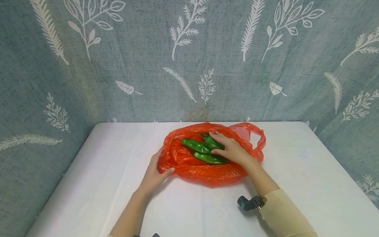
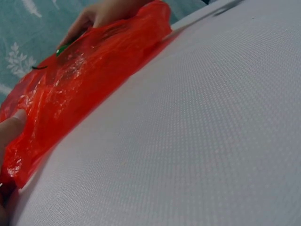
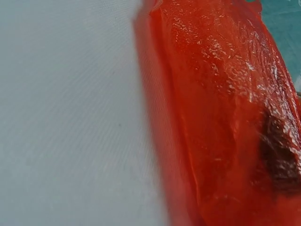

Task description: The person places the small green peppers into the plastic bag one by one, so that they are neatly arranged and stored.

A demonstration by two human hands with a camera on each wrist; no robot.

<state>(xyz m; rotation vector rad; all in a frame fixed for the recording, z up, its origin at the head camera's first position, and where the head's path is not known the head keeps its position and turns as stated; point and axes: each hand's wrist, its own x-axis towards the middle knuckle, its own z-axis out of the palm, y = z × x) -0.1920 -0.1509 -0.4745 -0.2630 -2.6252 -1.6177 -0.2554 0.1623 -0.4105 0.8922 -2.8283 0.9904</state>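
A red plastic bag (image 1: 207,176) lies on the table with its mouth spread open upward. Inside it are green peppers: one long pepper (image 1: 195,145), another pepper (image 1: 208,159) in front of it, and a pepper (image 1: 211,142) partly hidden by my right hand (image 1: 232,150). That hand reaches in from the right and grips this last pepper between thumb and fingers. At the bag's left end my left hand (image 1: 155,169) holds the side, thumb (image 2: 14,123) on the front and fingers around the outer edge. In the right wrist view, bag plastic (image 3: 211,117) hides the right hand.
The bag's handle loop (image 1: 261,141) sticks out to the right. A white table (image 1: 97,171) extends on both sides and in front. Behind it hangs a grey-green curtain (image 1: 148,65) with white leaf patterns. A dark wrist camera (image 1: 250,203) hangs by the right sleeve.
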